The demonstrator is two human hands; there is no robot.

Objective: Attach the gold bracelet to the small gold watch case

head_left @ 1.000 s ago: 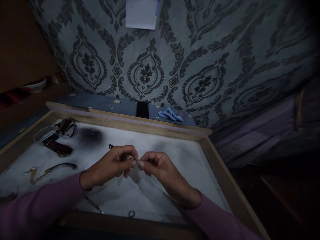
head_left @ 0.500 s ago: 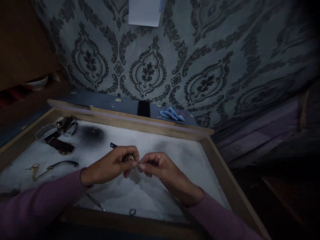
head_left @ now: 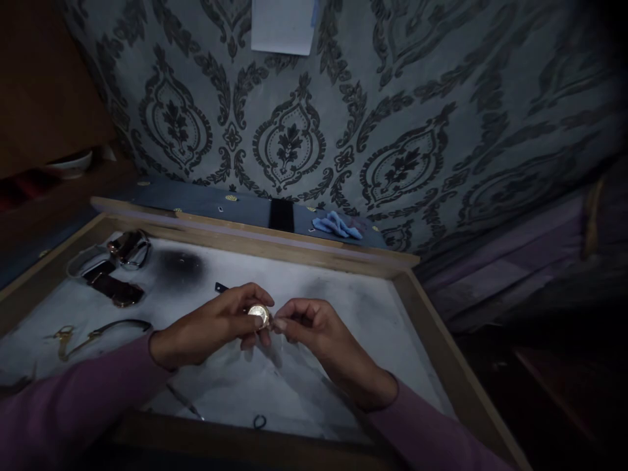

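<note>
A round gold watch case (head_left: 258, 316) with a bright face sits in my left hand (head_left: 223, 322), thumb on its lower edge and fingers behind it. My right hand (head_left: 314, 330) pinches at the right side of the case, its thumb and forefinger pressed together. Whatever small part lies between those fingertips is too small to make out. Behind my left hand, a dark flat strip with a hole (head_left: 220, 287) pokes out on the white surface. A thin pointed tool (head_left: 185, 401) and a small dark ring (head_left: 260, 422) lie below the hands.
A shallow wooden-framed tray (head_left: 426, 340) surrounds the work. Several watches (head_left: 116, 288) lie at its upper left, and a curved strap with gold pieces (head_left: 93, 335) lies nearer. Behind the frame are a black phone-like slab (head_left: 281, 215) and a blue cloth (head_left: 337, 225).
My left hand has turned the watch case so its bright face now shows toward me. The left fingers have opened a little off it; my right hand stays almost in place.
</note>
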